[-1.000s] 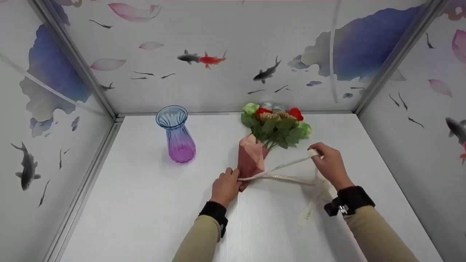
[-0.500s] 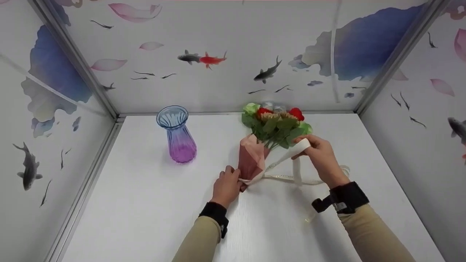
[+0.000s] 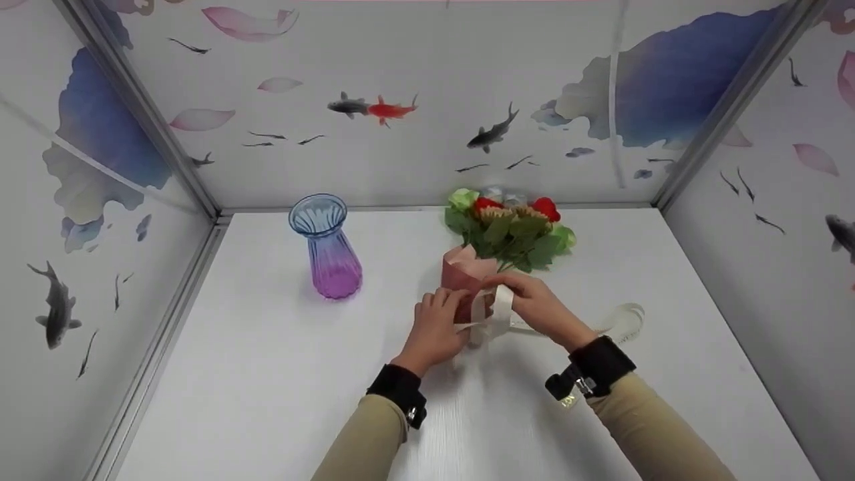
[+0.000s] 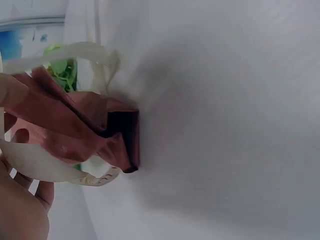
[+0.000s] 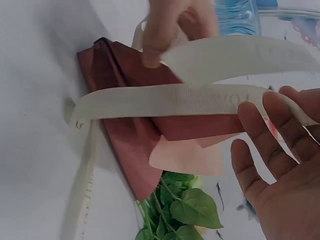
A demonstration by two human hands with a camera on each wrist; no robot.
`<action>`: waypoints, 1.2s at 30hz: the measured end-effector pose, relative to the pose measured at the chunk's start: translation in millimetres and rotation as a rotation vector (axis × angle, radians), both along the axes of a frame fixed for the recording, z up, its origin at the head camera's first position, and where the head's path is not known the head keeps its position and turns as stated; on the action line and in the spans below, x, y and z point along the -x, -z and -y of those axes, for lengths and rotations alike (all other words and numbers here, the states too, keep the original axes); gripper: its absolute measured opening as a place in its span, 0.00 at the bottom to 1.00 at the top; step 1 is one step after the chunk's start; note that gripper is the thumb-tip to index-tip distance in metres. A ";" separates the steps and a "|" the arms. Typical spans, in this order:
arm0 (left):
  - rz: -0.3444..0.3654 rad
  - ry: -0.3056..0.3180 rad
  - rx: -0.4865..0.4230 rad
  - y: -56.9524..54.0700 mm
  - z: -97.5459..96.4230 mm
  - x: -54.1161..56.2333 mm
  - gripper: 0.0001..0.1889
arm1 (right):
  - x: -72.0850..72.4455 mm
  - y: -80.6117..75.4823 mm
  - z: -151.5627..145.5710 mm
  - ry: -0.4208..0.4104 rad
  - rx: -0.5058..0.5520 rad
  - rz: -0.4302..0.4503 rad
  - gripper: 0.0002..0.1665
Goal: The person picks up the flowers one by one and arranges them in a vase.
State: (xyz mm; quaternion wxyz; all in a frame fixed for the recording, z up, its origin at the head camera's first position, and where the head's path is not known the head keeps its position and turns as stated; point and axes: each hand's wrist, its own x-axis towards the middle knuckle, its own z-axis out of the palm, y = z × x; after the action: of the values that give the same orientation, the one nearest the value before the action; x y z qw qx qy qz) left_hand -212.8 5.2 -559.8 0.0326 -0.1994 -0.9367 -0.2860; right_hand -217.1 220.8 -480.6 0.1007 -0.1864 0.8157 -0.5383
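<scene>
A bouquet of artificial flowers (image 3: 511, 230) in pink wrapping paper (image 3: 467, 267) lies on the table, blooms toward the back wall. A cream ribbon (image 5: 165, 102) with gold lettering passes across the paper near its narrow end. My left hand (image 3: 437, 331) is at the left side of that end, its thumb and fingers pinching the ribbon against the wrap. From the right, my right hand (image 3: 541, 307) holds a raised loop of the ribbon between its fingers and thumb, close over the paper. In the left wrist view the wrap's dark folded bottom (image 4: 122, 130) faces the camera.
A blue-to-purple ribbed glass vase (image 3: 330, 247) stands upright at the left back. Loose ribbon (image 3: 624, 321) curls on the white table (image 3: 267, 401) right of the right hand. Panels with fish and petals form the back wall (image 3: 427, 60) and both sides.
My right hand has come left and down to the wrap with the ribbon, which now hangs in a loop there. My left hand has shifted slightly right and farther up the paper.
</scene>
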 end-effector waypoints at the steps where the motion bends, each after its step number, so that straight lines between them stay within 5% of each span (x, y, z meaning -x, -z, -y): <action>1: 0.002 0.010 -0.020 -3.2 -2.1 -0.1 0.31 | 0.1 3.0 2.3 -0.007 -0.011 -0.006 0.19; 4: -0.044 0.026 -0.089 -10.4 -7.7 -0.2 0.28 | 0.2 11.8 8.1 -0.028 -0.025 -0.030 0.19; 9: -0.223 0.017 -0.180 -13.5 -10.0 1.1 0.12 | -1.6 19.6 13.7 -0.047 0.067 0.000 0.16; 13: -0.246 -0.018 -0.235 -14.9 -6.7 0.9 0.12 | -1.7 23.4 16.0 -0.071 0.130 0.028 0.21; 18: -0.230 -0.029 -0.281 -15.5 -0.9 0.5 0.15 | -1.5 27.1 17.6 -0.082 0.099 -0.051 0.27; 26: -0.384 -0.064 -0.341 -12.6 20.7 1.9 0.14 | -1.5 32.5 20.3 -0.089 0.047 -0.124 0.30; 31: -0.296 -0.201 -0.508 -17.3 43.5 9.1 0.13 | -1.3 35.7 23.4 -0.080 0.003 -0.175 0.30; 36: -0.086 -0.438 -0.681 -24.6 78.2 16.7 0.13 | -2.7 39.2 24.6 -0.068 -0.059 -0.215 0.30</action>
State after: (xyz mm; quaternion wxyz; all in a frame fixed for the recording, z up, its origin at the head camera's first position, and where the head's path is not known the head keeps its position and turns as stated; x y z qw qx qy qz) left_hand -229.5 -73.0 -535.2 0.1960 0.0151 -0.8065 -0.5576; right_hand -214.4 196.2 -519.7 0.0362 -0.2676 0.8306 -0.4870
